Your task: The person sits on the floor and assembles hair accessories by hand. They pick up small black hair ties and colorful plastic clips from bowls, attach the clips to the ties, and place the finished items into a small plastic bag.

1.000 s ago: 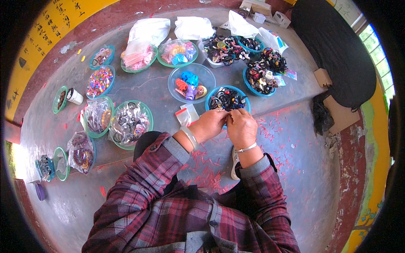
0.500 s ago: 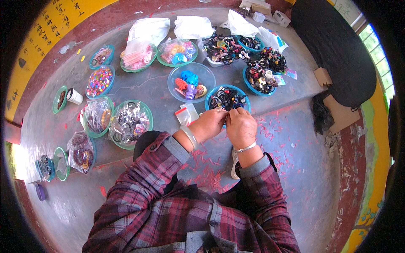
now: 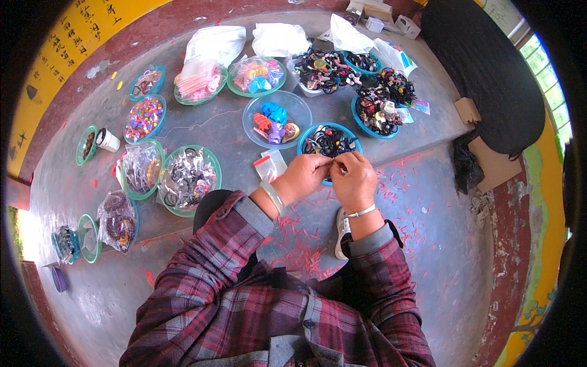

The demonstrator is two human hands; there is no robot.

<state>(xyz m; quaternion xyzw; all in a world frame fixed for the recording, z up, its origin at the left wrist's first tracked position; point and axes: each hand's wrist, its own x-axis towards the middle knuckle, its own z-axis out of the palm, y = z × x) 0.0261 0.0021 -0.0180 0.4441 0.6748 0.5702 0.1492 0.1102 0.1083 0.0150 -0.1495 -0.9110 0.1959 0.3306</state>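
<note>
Right hand (image 3: 354, 182) has rolled slightly; it and the left hand (image 3: 301, 180) look pinched, on what I can't tell. Thin red scraps (image 3: 304, 259) litter the smooth grey floor (image 3: 449, 287) beside a yellow-painted wall (image 3: 43, 107).

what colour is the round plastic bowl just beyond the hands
The round plastic bowl is bright blue, best seen in the head view.

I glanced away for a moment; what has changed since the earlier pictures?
The right hand has shifted slightly right and turned a little, its fingers more arched. Whether anything was taken or let go is too small to tell. The left hand barely moved; the blue bowl and clear bowl beyond stayed put.
</note>
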